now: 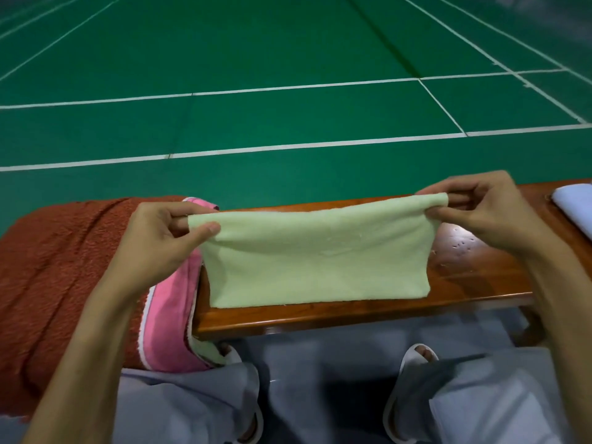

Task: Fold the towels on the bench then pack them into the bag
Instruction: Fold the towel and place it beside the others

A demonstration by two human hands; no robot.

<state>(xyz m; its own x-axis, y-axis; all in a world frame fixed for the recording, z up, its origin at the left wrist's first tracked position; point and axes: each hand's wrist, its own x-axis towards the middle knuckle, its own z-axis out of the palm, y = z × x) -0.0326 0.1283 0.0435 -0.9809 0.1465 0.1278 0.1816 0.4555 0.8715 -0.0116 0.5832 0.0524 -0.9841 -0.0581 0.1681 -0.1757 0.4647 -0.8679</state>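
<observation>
Where the glossy reddish-brown wooden bench [320, 318] runs across the lower middle of the view, a rust-red terry towel [57, 267] covers its left end in loose ridges. A pink towel with a white edge band [169, 315] lies crumpled against the rust-red one and hangs over the bench's near edge. Above that part of the bench, the left hand [160, 238] pinches the upper left corner of a pale green terry towel [317, 261], with the thumb on the near face and the curled fingers behind. The pale green towel hangs as a flat rectangle over the middle of the bench. Its top edge is stretched between the two hands, and its lower edge reaches the bench top close to the front edge. The right hand [480, 209] pinches the upper right corner between thumb and forefinger, the other fingers loosely curled above. Right of the hanging cloth, the bench top shows bare polished wood with glare and a few specks of lint. At the bench's right end lies a pale blue-white folded towel [573, 206], cut off by the frame edge. Beyond the bench, a green sports-court floor with white boundary lines [288, 59] stretches away. On the near side, below the bench's front edge, are the person's grey trousers [192, 405] and white open-toed slippers [411, 360].
</observation>
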